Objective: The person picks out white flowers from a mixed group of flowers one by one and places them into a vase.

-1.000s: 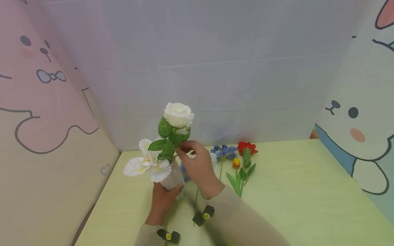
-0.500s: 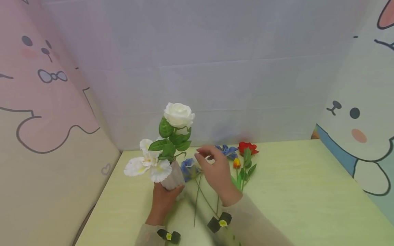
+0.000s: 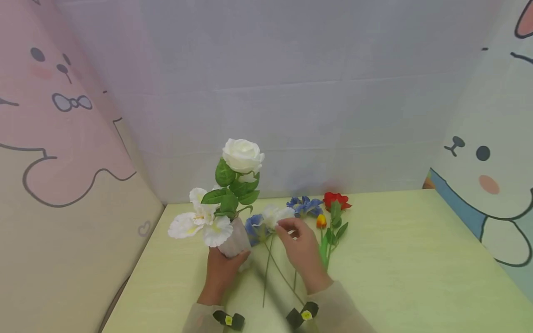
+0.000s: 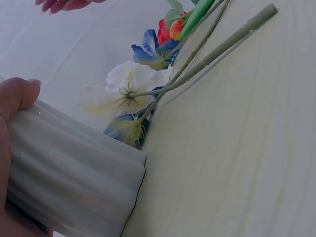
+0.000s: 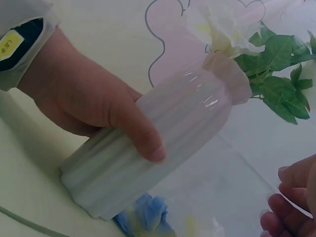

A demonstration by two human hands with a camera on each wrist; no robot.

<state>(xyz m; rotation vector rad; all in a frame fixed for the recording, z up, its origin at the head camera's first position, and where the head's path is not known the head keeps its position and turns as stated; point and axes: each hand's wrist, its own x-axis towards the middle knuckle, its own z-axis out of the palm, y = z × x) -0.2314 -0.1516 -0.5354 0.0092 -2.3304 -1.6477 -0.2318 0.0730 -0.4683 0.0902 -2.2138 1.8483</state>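
Observation:
My left hand (image 3: pixel 222 270) grips a ribbed white vase (image 5: pixel 168 133) around its lower body, the thumb (image 5: pixel 148 143) lying across its side. Out of the mouth rise a white rose (image 3: pixel 243 155) with green leaves and a white iris (image 3: pixel 201 222) leaning left. My right hand (image 3: pixel 301 247) hovers right of the vase with fingers loosely bent, overlapping a white flower (image 3: pixel 275 215) in the head view. Nothing sits between its fingertips (image 5: pixel 276 200) in the right wrist view. The left wrist view shows that white flower (image 4: pixel 131 81) lying below and apart from the right hand (image 4: pixel 64 4).
Beside the vase lies a blue flower (image 3: pixel 255 229) with a long stem. Farther right on the pale table (image 3: pixel 395 259) are another blue flower (image 3: pixel 304 205), a red flower (image 3: pixel 335 201) and an orange-yellow tulip (image 3: pixel 321 221). A white cloth wall (image 3: pixel 291 115) stands behind.
My right hand has left the rose's leaves and moved right and down, toward the white flower lying on the table. The left hand and the vase have stayed in place.

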